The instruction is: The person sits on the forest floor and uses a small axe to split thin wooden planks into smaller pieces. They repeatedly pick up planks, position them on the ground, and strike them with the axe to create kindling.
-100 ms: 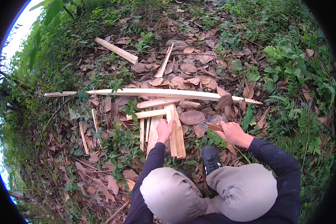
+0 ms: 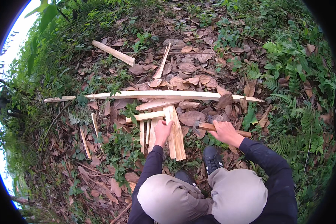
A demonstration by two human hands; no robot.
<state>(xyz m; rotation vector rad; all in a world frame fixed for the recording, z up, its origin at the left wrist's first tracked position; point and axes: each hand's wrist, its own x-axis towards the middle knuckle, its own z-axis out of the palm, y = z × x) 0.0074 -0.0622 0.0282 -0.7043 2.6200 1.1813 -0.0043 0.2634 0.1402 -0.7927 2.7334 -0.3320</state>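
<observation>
I crouch over split pale wood slats on leaf-covered ground. My left hand rests on a stack of upright-lying slats, fingers gripping one of them. My right hand is closed around the wooden handle of a small hatchet, whose dark metal head points left, just right of the slats. A long thin split pole lies crosswise beyond the hands. Shorter slats lie angled under it.
A thick wood piece and a thin sliver lie farther off among dry leaves. Thin strips lie at left. Ferns and weeds ring the patch. My black shoes and grey-trousered knees are below.
</observation>
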